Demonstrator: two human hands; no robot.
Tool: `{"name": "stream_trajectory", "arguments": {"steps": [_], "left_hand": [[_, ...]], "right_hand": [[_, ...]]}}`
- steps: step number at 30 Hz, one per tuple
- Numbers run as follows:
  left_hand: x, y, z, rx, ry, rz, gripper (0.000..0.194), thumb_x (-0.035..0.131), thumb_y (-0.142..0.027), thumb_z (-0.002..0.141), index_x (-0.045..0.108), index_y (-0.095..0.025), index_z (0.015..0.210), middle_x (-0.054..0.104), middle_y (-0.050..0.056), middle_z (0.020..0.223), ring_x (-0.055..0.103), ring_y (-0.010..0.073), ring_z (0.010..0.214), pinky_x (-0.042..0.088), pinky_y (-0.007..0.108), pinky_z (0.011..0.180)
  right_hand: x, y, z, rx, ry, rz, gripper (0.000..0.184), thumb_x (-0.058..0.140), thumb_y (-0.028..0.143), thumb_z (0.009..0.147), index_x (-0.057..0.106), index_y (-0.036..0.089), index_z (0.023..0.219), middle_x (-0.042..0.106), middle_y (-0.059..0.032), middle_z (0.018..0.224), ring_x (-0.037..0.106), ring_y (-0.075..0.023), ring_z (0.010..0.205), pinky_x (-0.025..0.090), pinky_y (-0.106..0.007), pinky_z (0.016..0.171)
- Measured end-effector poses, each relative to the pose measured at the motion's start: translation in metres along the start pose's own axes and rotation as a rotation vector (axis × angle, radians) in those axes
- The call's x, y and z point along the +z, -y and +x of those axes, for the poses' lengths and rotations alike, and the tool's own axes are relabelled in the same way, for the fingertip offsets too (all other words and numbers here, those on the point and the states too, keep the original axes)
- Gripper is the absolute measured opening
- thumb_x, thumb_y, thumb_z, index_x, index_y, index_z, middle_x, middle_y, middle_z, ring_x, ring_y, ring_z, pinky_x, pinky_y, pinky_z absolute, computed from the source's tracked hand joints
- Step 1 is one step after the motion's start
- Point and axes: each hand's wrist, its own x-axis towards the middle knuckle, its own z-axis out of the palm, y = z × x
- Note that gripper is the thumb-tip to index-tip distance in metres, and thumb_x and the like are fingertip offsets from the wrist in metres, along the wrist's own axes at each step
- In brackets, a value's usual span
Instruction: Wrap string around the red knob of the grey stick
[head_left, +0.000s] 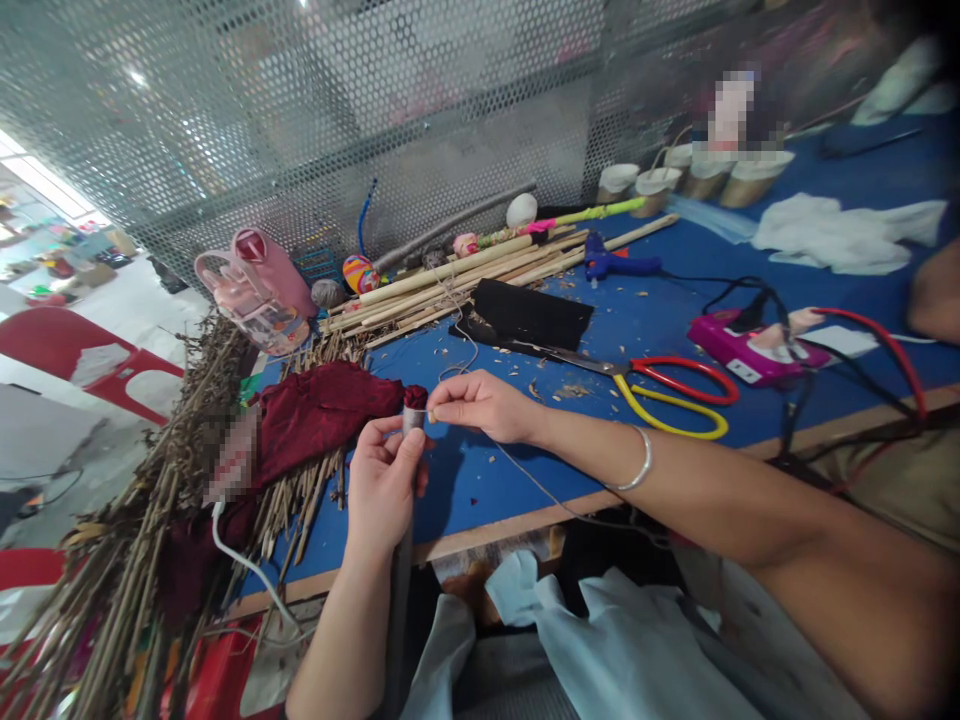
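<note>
My left hand [384,475] is wrapped around a grey rod [412,418] near its upper end, and the lower part runs down past the table edge. A bunched dark red cloth [415,397] covers the rod's tip. To its left, a larger dark red cloth [322,408] lies over dry stalks; I cannot tell whether the two are joined. Beside the tip, the fingertips of my right hand [487,404] pinch a thin grey string [421,410] that reaches the rod. Behind that hand lie scissors [626,370] with red and yellow handles.
Dry stalks [150,520] spread along the left. Wooden sticks [465,275] and a black cloth [532,313] lie at the back of the blue table [450,500]. A blue glue gun [619,262], a purple power strip [750,345] and cables are on the right. Pink bottles [270,285] stand back left.
</note>
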Motion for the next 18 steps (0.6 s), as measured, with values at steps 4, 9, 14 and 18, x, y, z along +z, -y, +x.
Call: {"name": "stream_trajectory", "arguments": {"steps": [4,9,14,18], "left_hand": [[-0.001,0.0,0.001,-0.009,-0.003,-0.014,0.037,0.07,-0.042,0.074,0.046,-0.018,0.091,0.063,-0.004,0.065,0.046,0.0049,0.036,0.035,0.017,0.034],[0.0,-0.001,0.0,-0.026,0.001,-0.036,0.037,0.071,-0.041,0.073,0.047,-0.018,0.089,0.063,-0.004,0.064,0.047,0.0052,0.036,0.035,0.017,0.034],[-0.002,0.0,0.004,-0.105,0.108,-0.163,0.034,0.071,-0.039,0.073,0.05,-0.017,0.088,0.066,-0.001,0.069,0.047,0.005,0.037,0.035,0.016,0.034],[-0.007,0.003,0.011,-0.318,0.263,-0.341,0.039,0.073,-0.045,0.068,0.055,-0.016,0.087,0.067,0.003,0.073,0.05,0.0058,0.039,0.037,0.017,0.034]], "right_hand": [[0.001,-0.001,0.001,0.03,-0.016,-0.017,0.016,0.059,0.027,0.078,0.06,0.011,0.076,0.043,0.0076,0.052,0.033,-0.0053,0.048,0.025,-0.022,0.05],[0.002,-0.004,0.003,0.127,-0.002,0.017,0.021,0.06,0.031,0.079,0.053,0.014,0.071,0.036,0.0104,0.045,0.026,-0.003,0.039,0.019,-0.02,0.041],[-0.002,-0.013,0.004,0.182,0.019,0.131,0.029,0.066,0.035,0.077,0.053,0.015,0.093,0.035,0.0132,0.041,0.024,-0.0036,0.033,0.015,-0.018,0.033],[-0.005,-0.016,0.004,0.187,0.12,0.219,0.049,0.069,0.039,0.075,0.052,0.014,0.114,0.046,0.0112,0.05,0.023,-0.0021,0.032,0.015,-0.018,0.031]]}}
